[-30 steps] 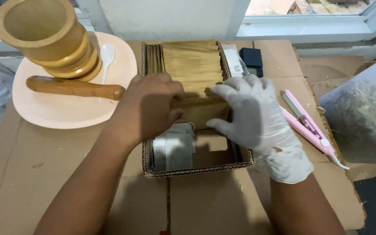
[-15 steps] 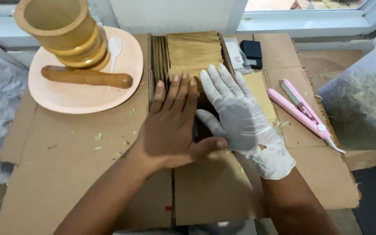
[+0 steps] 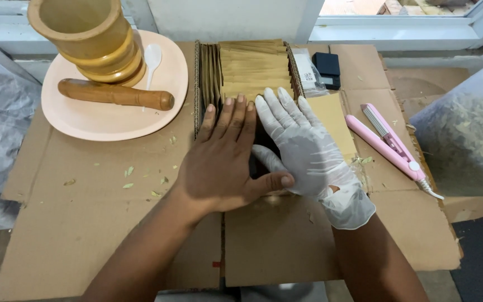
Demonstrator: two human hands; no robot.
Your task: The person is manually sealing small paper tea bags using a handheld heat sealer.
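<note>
The cardboard box [image 3: 208, 84] of brown paper packets [image 3: 255, 70] sits mid-table. Both hands now lie flat and open on it: the bare left hand [image 3: 225, 162] and gloved right hand [image 3: 303, 148] (a second ago they gripped packets). The pink sealer [image 3: 389, 142] lies beside it.

A wooden mortar [image 3: 88, 39], pestle [image 3: 115, 94] and white spoon [image 3: 152, 59] lie on a peach plate [image 3: 85, 120]; a pink sealer [image 3: 389, 142] lies right.
</note>
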